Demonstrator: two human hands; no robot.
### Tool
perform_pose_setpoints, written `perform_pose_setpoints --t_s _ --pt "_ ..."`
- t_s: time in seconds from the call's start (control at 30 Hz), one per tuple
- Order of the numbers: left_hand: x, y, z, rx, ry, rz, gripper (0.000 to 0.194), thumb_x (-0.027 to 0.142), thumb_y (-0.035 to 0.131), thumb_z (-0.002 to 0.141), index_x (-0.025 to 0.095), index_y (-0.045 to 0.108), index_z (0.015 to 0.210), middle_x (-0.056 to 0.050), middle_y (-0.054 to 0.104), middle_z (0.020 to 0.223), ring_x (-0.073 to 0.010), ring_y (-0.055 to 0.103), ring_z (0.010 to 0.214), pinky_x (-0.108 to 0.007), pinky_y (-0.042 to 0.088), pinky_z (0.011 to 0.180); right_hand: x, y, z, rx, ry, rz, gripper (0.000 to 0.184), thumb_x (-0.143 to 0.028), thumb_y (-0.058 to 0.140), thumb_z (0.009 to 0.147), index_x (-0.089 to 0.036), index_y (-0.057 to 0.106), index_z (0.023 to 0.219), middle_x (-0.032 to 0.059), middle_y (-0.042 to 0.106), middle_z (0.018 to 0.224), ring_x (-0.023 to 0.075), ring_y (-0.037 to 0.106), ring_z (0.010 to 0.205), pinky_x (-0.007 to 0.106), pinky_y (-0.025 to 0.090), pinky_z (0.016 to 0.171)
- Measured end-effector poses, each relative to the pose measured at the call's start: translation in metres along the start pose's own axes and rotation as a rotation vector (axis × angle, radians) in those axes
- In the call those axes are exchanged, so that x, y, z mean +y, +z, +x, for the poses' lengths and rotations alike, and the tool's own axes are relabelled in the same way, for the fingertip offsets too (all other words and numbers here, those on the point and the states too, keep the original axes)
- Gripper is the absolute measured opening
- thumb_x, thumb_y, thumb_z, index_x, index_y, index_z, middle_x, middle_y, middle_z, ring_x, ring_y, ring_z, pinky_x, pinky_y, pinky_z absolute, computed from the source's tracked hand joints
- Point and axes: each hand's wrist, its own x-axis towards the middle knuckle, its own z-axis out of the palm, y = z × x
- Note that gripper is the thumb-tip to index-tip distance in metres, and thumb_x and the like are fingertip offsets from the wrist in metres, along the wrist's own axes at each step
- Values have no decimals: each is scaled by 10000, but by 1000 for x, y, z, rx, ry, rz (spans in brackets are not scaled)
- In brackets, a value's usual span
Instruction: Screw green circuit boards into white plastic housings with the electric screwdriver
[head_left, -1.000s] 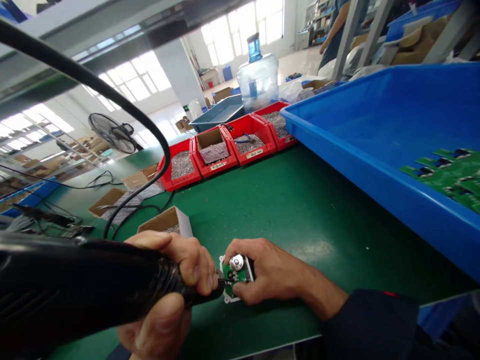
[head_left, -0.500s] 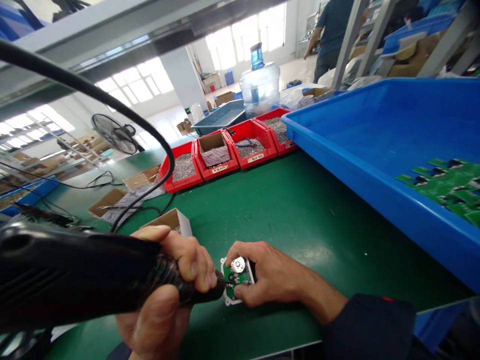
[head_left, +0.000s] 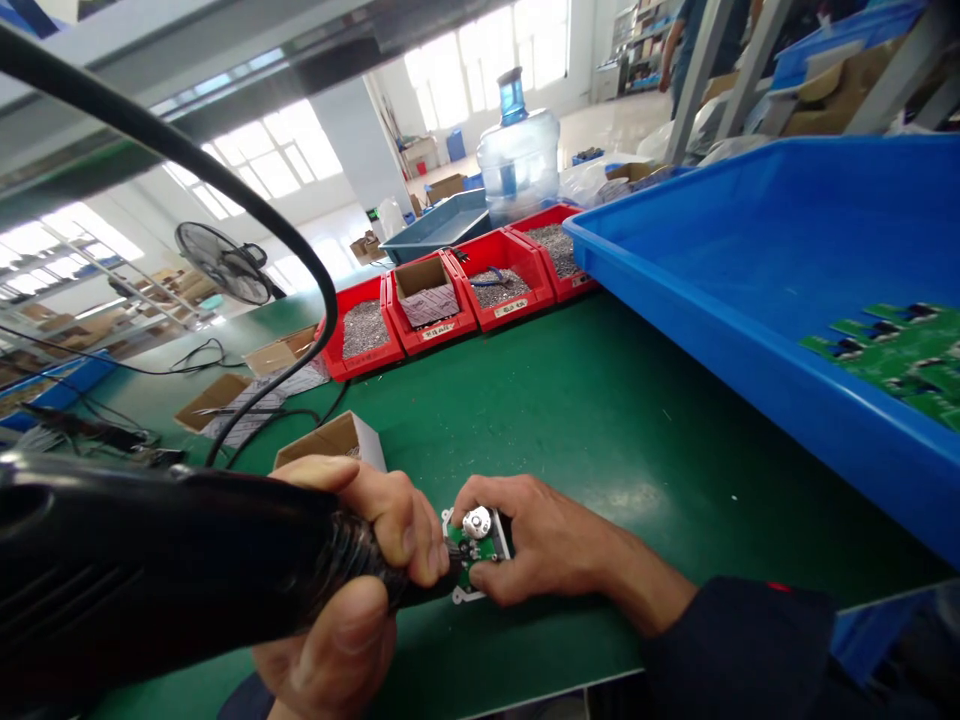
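The left hand [head_left: 360, 560] is clamped around the black electric screwdriver [head_left: 172, 570], fingers wrapped near its front end, and the tip points to the small assembly [head_left: 472, 550] that sits on the green bench mat [head_left: 585, 420], close to the near edge. The right hand [head_left: 540, 545] is closed on that assembly from its right side, thumb and fingers pinching the white frame, so both hands are close together, nearly touching. The assembly is a little green circuit board w/ a round metal part on top, in a white plastic frame; it looks light and stiff, but prob. fragile at the board and small parts, so I judge the best hold is on the frame edges, not on the components. It can slide on the mat if the tool pushes, so firm pressing down is needed. The screwdriver looks heavier, w/ a thick black cable [head_left: 225, 200] pulling upward. Toward the far edge stand red bins [head_left: 450, 300] w/ screws, at the right edge a blue tray [head_left: 750, 300] w/ more green boards [head_left: 900, 350].
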Motion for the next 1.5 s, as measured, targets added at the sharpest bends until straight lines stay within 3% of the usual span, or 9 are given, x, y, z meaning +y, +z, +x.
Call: perform_pose_setpoints --t_s 0.33,0.57,0.67,1.0,1.13,1.33,1.5 --pt "-6 -5 -3 -121 11 24 378 281 688 886 204 548 1229 22 554 748 -125 591 591 -273 514 526 -1 1 0 -15 -1 2 361 -156 739 668 -243 663 1010 -44 697 815 122 615 688 199 447 618" --pt "2 5 7 101 -34 -23 407 359 746 835 214 581 1179 33 568 701 -130 563 518 -293 500 469 -1 0 0 -1 16 -7 358 -175 745 660 -239 653 1000 -60 670 766 104 578 634 187 437 591" --pt "4 8 7 126 -23 -38 420 367 764 821 217 587 1170 33 574 700 -134 561 507 -305 495 465 -2 1 0 -5 21 -13 370 -184 746 661 -245 656 1014 -55 680 777 111 585 644 194 440 598" --pt "-3 10 6 53 2 7 377 327 749 847 206 589 1166 35 573 703 -121 563 515 -288 507 478 1 1 -1 -11 10 -8 350 -195 751 675 -246 639 1003 -43 697 824 128 612 693 211 450 629" --pt "-6 9 7 -52 6 12 351 380 712 880 203 595 1160 25 580 715 -129 583 554 -288 525 504 -1 -1 0 -25 23 -14 333 -182 754 676 -236 643 986 -38 700 830 130 610 701 218 452 644" --pt "-10 10 5 -100 -10 28 372 463 665 906 211 582 1167 22 561 690 -142 592 561 -286 524 509 0 -2 0 -30 0 1 287 -190 768 683 -223 632 933 -49 667 791 120 593 685 208 436 625" --pt "-14 13 4 -90 -40 9 349 289 722 879 241 577 1192 35 566 673 -131 588 563 -261 516 527 3 -3 -1 -29 7 -12 301 -190 764 681 -226 630 948 -57 647 779 116 586 683 199 422 614"
